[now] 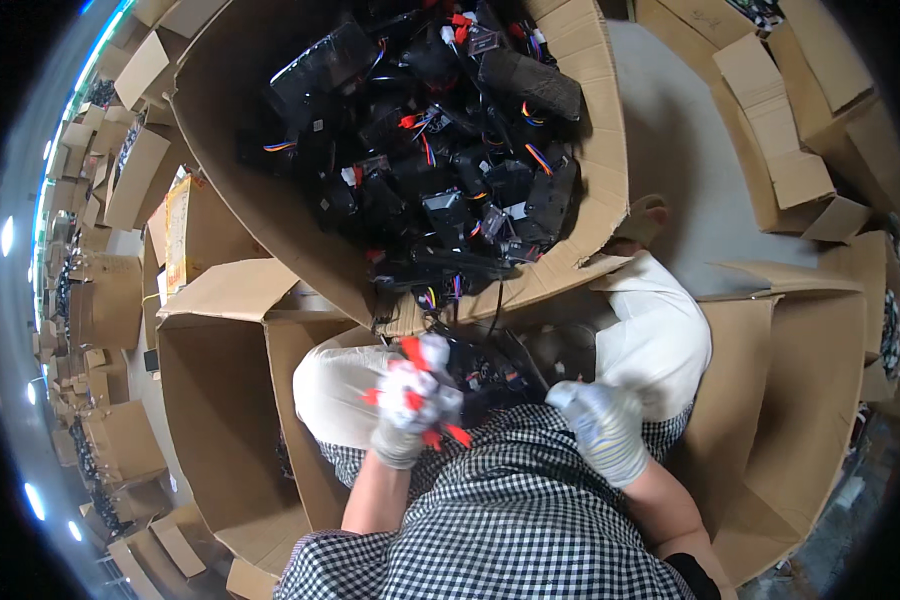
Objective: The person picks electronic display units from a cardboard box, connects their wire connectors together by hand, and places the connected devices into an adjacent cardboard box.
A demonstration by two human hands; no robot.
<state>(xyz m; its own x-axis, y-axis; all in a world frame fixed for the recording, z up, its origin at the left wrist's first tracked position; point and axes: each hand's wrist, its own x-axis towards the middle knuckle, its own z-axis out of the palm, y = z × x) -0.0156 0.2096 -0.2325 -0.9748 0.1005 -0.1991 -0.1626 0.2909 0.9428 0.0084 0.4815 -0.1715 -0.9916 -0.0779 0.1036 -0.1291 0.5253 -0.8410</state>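
Head view: cardboard boxes (pixel 220 400) hem our lap closely. Our gloved left hand (pixel 410 405) pinches a red-and-white connector (pixel 418 352) in closed fingers; our right hand (pixel 600 425) is blurred, grip unclear.

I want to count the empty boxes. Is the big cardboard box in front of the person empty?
No, the big cardboard box is heaped with black parts trailing coloured wires.

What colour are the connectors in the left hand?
Red and white connectors in the gloved left hand, seen in the head view.
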